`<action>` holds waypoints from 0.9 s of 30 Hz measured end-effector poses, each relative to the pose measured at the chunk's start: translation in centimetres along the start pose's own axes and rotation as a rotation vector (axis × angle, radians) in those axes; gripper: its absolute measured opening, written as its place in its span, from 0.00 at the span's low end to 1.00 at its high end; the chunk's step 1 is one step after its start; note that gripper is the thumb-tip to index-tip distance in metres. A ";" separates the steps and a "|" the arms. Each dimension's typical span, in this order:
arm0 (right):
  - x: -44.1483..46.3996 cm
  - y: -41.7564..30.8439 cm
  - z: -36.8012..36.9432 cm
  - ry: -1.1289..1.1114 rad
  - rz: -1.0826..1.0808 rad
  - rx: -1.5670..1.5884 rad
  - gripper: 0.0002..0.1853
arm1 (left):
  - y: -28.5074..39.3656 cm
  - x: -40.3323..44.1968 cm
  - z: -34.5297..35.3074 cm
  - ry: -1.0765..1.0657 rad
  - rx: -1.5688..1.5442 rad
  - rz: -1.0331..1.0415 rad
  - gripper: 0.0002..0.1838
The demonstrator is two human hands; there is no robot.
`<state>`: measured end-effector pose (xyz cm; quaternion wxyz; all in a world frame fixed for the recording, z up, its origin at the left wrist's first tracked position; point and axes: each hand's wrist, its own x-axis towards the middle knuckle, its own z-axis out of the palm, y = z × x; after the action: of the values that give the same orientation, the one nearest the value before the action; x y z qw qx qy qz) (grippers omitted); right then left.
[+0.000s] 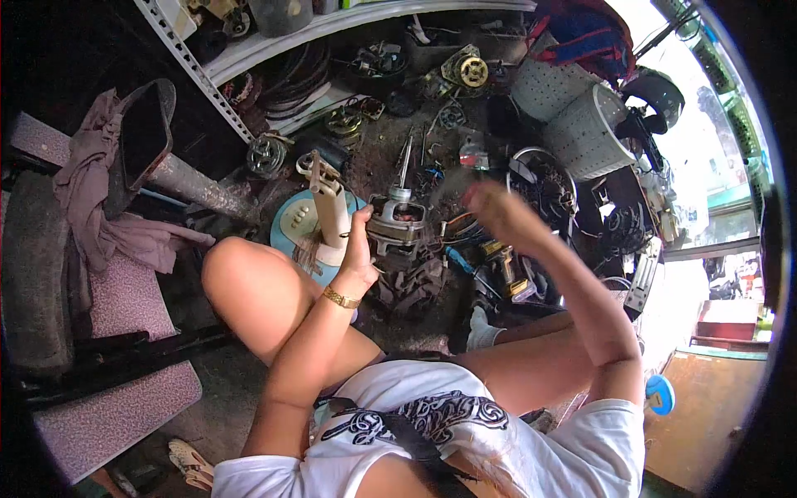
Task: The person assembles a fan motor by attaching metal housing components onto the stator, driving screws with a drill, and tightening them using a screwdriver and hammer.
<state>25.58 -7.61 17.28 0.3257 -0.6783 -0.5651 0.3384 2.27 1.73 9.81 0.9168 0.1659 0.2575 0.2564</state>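
An electric motor (397,224) stands on the floor in front of me, its long metal shaft (405,166) pointing up. My left hand (359,259) grips the motor's left side, the thumb raised along the housing and the other fingers mostly hidden. Just left of that hand is a fan stand with a beige neck (330,212) and a light blue base (290,220). My right hand (502,217) is raised to the right of the motor, closed and smeared by motion. A blurred tool with a bit of red shows at its fingers; its kind is unclear.
A yellow-and-black power drill (502,270) lies near my right leg, beside a blue-handled tool (459,259). Motor parts and loose wires crowd the floor. White perforated tubs (585,133) stand at the back right, below a metal shelf (357,29). A cloth (104,183) hangs at left.
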 end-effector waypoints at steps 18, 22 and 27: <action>-1.0 -8.1 -0.8 0.245 0.032 -0.063 0.08 | -1.1 -0.2 -0.6 0.093 0.977 0.676 0.20; 0.6 -8.4 1.0 0.218 0.042 -0.380 0.10 | -1.1 -0.7 0.2 0.006 0.950 0.679 0.22; 1.7 -7.3 0.8 0.070 -0.050 -0.358 0.11 | -1.5 -1.3 -0.6 -0.016 1.006 0.641 0.25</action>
<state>21.17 -4.77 22.68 0.2275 -0.7226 -0.6213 0.2003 1.55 -0.14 9.16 0.6045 0.6513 0.2775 0.3653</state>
